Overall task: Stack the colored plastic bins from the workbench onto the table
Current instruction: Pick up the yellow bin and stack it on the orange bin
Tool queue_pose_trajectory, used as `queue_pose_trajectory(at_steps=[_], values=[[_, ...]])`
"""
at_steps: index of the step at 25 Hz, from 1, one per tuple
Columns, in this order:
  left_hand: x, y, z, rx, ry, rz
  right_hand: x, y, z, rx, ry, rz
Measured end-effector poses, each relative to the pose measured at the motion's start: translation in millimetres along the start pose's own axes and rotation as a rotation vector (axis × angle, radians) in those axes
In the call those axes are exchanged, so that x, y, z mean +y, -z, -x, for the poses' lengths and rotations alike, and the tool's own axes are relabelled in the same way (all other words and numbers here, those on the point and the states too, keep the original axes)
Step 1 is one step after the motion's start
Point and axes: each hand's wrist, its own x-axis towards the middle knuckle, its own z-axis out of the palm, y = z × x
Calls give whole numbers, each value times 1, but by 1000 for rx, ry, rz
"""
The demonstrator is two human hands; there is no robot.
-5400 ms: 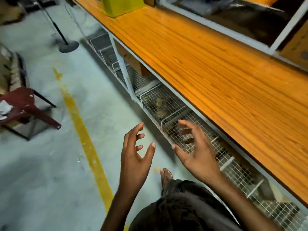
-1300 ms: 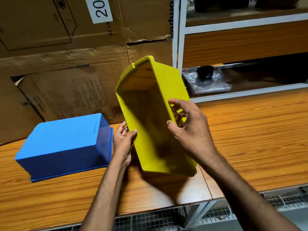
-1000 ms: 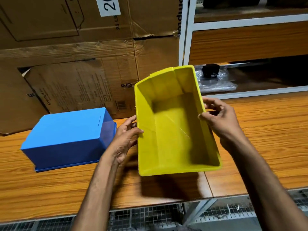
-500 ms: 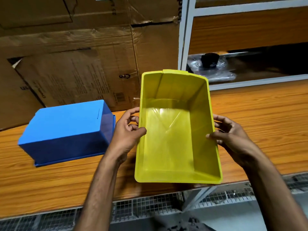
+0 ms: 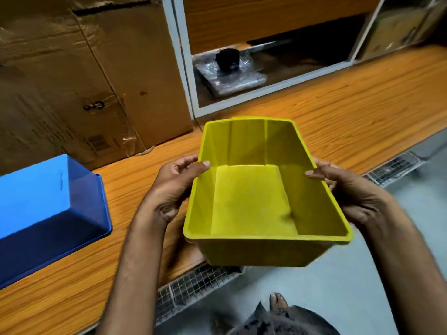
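Note:
I hold a yellow plastic bin point(image 5: 251, 204) upright, mouth up and with nothing inside, in the air over the front edge of the wooden workbench point(image 5: 338, 112). My left hand point(image 5: 174, 187) grips its left rim, thumb inside. My right hand point(image 5: 346, 189) grips its right rim in the same way. A blue plastic bin point(image 5: 46, 213) lies upside down on the workbench at the far left, apart from my hands.
Large cardboard boxes point(image 5: 84, 76) stand at the back of the bench on the left. A white-framed shelf opening point(image 5: 242, 68) holds a black object on plastic wrap. Wire mesh baskets point(image 5: 191, 286) hang under the bench. Grey floor point(image 5: 362, 286) lies to the lower right.
The yellow bin has turned from tilted on its side to level and mouth-up, and has come toward me past the bench edge. Both hands stay on its rims.

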Motion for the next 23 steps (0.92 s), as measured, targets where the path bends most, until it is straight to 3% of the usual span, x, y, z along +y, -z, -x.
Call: queue_pose_trajectory(at_steps=[3, 8, 11, 15, 23], values=[[2, -54, -12, -159, 158, 90, -20, 35, 39, -4, -87, -76], [-13, -179, -21, -302, 244, 31, -39, 136, 87, 178, -18, -171], [-42, -264, -18, -375, 241, -68, -36, 222, 121, 311, 36, -289], [-89, -373, 3, -505, 202, -218, -39, 316, 162, 454, 215, -209], [-162, -563, 19, -686, 138, -371, -37, 490, 221, 793, 294, -261]])
